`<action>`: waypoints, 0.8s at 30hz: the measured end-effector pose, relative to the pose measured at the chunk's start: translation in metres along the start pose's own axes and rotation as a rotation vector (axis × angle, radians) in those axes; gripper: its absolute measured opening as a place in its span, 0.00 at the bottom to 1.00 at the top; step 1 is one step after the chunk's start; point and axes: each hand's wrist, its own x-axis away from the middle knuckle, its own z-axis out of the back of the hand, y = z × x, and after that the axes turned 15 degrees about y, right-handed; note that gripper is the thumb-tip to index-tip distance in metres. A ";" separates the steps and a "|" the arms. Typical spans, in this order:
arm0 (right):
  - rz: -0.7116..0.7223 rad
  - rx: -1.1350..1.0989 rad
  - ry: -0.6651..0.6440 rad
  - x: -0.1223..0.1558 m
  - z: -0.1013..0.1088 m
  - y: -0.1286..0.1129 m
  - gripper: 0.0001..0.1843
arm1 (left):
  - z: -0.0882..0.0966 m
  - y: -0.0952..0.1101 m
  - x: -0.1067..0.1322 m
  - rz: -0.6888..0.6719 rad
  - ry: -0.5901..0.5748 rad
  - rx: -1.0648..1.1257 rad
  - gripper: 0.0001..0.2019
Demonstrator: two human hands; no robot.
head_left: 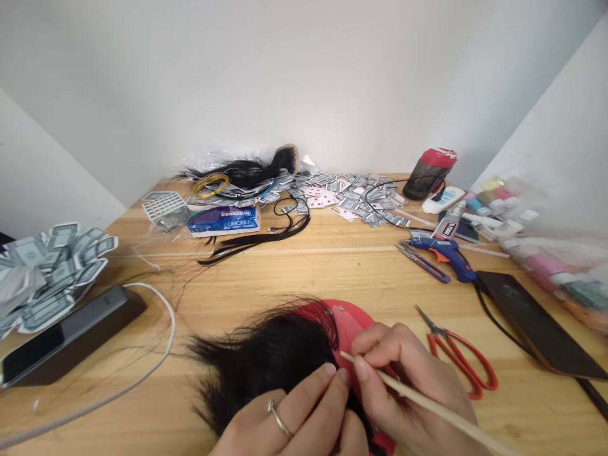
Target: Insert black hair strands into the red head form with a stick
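Black hair (270, 354) is lying under the left hand (294, 418), its grip unclear; the right hand (418, 364) is pinching a pale stick (441, 413), whose slipping could be dragging strands askew.

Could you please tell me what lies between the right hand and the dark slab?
In the head view, the red scissors lie between the right hand and the dark slab, then some black cable.

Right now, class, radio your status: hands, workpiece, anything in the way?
Left hand on black hair. Right hand gripping wooden stick, tip beside hair. Hair lying over red piece. Red-handled scissors right of right hand, not blocking.
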 end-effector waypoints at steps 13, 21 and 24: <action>0.026 -0.047 0.032 0.003 -0.006 0.003 0.09 | 0.002 -0.002 0.001 -0.047 -0.026 -0.002 0.07; -0.029 -0.092 0.022 0.001 -0.005 0.006 0.10 | 0.001 -0.002 0.000 -0.027 -0.028 0.016 0.10; -0.058 -0.098 0.013 0.002 -0.005 0.007 0.10 | 0.002 -0.002 0.001 -0.016 -0.044 0.023 0.10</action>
